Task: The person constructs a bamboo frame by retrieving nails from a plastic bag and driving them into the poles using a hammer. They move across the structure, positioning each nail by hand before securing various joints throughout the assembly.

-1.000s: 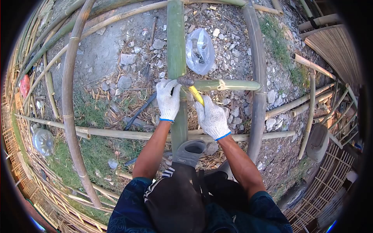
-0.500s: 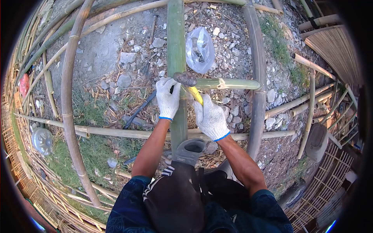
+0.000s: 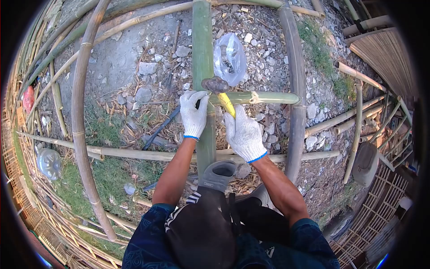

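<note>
My right hand (image 3: 245,136), in a white knitted glove with a blue cuff, grips a hammer (image 3: 227,106) by its yellow handle. Its dark, dirty head is over the joint of a thick green bamboo pole (image 3: 202,49) and a short green bamboo crosspiece (image 3: 264,97). My left hand (image 3: 194,115), gloved the same way, rests against the thick pole just left of the hammer head. Thumb and forefinger pinch together at the joint; whatever is between them is too small to make out. Below the hands, a grey shoe (image 3: 218,174) is against the thick pole.
A clear plastic bag (image 3: 230,58) with dark contents lies on rubble beyond the crosspiece. Long bamboo poles stand on the right (image 3: 295,67) and left (image 3: 79,94), and another pole (image 3: 134,154) crosses below. A plastic bottle (image 3: 49,163) lies at the left.
The hammer head has moved slightly away from me, off the joint, and my right hand has shifted a little. My left hand stays at the joint.
</note>
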Demonstrator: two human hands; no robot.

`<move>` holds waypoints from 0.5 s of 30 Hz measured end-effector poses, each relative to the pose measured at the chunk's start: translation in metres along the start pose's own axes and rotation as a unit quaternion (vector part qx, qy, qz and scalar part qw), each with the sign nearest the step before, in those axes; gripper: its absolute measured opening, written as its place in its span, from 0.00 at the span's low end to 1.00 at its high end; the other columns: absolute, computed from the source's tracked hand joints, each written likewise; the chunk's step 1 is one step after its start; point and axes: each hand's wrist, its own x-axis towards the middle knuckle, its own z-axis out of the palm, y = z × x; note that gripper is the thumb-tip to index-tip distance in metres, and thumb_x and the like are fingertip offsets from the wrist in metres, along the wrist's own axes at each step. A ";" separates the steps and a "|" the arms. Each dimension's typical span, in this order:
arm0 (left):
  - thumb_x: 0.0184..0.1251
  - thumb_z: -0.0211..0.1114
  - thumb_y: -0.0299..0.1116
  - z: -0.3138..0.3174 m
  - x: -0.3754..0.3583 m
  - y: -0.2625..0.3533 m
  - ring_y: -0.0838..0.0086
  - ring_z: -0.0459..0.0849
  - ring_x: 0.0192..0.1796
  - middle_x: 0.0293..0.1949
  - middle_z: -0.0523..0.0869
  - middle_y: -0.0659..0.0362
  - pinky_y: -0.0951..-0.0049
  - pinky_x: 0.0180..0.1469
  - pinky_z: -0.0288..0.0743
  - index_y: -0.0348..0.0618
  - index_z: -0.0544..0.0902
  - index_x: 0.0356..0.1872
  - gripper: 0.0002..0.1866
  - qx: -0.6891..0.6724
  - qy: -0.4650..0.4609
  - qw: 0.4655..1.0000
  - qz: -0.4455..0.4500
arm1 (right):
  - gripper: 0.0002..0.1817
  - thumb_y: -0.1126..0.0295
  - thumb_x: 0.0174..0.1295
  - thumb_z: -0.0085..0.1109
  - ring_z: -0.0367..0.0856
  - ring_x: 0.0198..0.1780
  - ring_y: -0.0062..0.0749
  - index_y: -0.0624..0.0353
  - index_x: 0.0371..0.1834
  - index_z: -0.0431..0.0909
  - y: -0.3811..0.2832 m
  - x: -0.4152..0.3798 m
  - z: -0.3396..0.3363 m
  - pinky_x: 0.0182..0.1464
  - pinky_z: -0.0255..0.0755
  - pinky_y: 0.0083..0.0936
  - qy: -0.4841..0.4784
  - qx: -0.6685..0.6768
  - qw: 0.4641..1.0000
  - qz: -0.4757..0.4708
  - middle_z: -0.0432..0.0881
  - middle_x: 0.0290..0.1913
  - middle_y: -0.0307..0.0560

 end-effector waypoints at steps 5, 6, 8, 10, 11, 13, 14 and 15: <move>0.67 0.74 0.29 0.000 -0.005 -0.002 0.52 0.81 0.58 0.52 0.85 0.48 0.55 0.63 0.75 0.42 0.87 0.54 0.15 0.019 -0.001 1.000 -0.006 | 0.14 0.60 0.76 0.62 0.86 0.26 0.58 0.61 0.43 0.74 0.019 0.001 0.026 0.26 0.80 0.47 -0.033 -0.056 0.998 0.001 0.83 0.28 0.60; 0.70 0.69 0.28 -0.003 -0.005 0.006 0.49 0.80 0.61 0.57 0.82 0.44 0.54 0.67 0.74 0.40 0.82 0.62 0.20 -0.024 -0.002 0.998 -0.051 | 0.14 0.60 0.76 0.62 0.86 0.26 0.58 0.61 0.43 0.74 0.015 0.005 0.021 0.26 0.80 0.48 -0.028 -0.052 0.998 0.004 0.83 0.28 0.60; 0.73 0.65 0.27 0.000 -0.012 -0.005 0.48 0.79 0.62 0.59 0.81 0.43 0.53 0.68 0.73 0.38 0.79 0.66 0.21 -0.014 0.019 0.998 -0.050 | 0.14 0.61 0.76 0.62 0.85 0.24 0.58 0.61 0.44 0.74 0.010 0.003 0.017 0.26 0.80 0.48 -0.005 -0.024 1.000 -0.001 0.82 0.27 0.59; 0.78 0.57 0.27 -0.001 -0.021 -0.010 0.45 0.78 0.64 0.60 0.79 0.40 0.51 0.70 0.71 0.36 0.76 0.68 0.20 0.015 0.026 0.998 -0.050 | 0.14 0.61 0.76 0.63 0.85 0.23 0.59 0.61 0.44 0.74 0.005 -0.007 0.011 0.25 0.80 0.48 0.031 0.025 0.999 -0.026 0.82 0.27 0.58; 0.79 0.56 0.27 0.000 -0.021 -0.012 0.44 0.78 0.64 0.60 0.79 0.39 0.51 0.70 0.71 0.35 0.76 0.68 0.20 0.016 0.019 0.998 -0.064 | 0.14 0.61 0.76 0.63 0.85 0.23 0.59 0.61 0.44 0.74 0.004 -0.008 0.008 0.25 0.80 0.48 0.052 0.049 0.997 -0.040 0.82 0.27 0.58; 0.80 0.55 0.27 0.001 -0.018 -0.011 0.43 0.78 0.64 0.60 0.79 0.39 0.51 0.70 0.70 0.33 0.75 0.68 0.20 0.016 0.004 0.996 -0.087 | 0.14 0.61 0.76 0.62 0.85 0.23 0.58 0.61 0.43 0.73 0.013 -0.008 0.018 0.24 0.79 0.48 0.021 0.013 0.999 -0.039 0.81 0.27 0.58; 0.80 0.54 0.27 0.001 -0.018 -0.010 0.43 0.78 0.64 0.60 0.79 0.38 0.51 0.70 0.70 0.33 0.75 0.68 0.19 0.020 0.010 0.995 -0.093 | 0.14 0.61 0.76 0.62 0.85 0.23 0.58 0.61 0.43 0.73 0.022 -0.006 0.028 0.24 0.78 0.48 -0.009 -0.016 0.999 -0.031 0.81 0.27 0.58; 0.80 0.54 0.27 0.002 -0.018 -0.009 0.43 0.78 0.64 0.60 0.79 0.38 0.51 0.70 0.70 0.32 0.75 0.67 0.19 0.023 0.017 0.995 -0.097 | 0.14 0.62 0.76 0.62 0.85 0.24 0.58 0.61 0.43 0.73 0.024 0.000 0.030 0.24 0.78 0.48 -0.037 -0.045 0.998 -0.023 0.81 0.27 0.58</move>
